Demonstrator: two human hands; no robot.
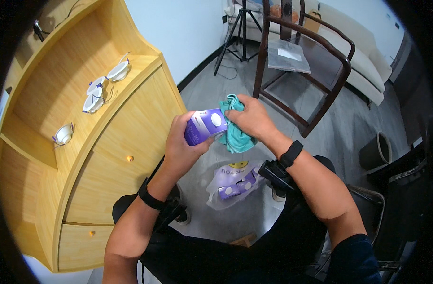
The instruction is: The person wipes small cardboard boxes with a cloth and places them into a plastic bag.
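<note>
My left hand grips a small purple and white cardboard box in front of me, its thumb and fingers on opposite sides. A bunched teal cloth is pinched in my right hand and lies against the box's right end. Below my hands, a translucent plastic bag with a yellow smiley print rests on the floor and contains several similar purple boxes. Several white downlight fixtures with wires stand on the wooden cabinet's shelf to the left.
A curved light-wood cabinet fills the left side. Ahead stand a dark wooden armchair with a clear plastic packet on its seat, a black tripod and a beige sofa. A waste bin stands at the right.
</note>
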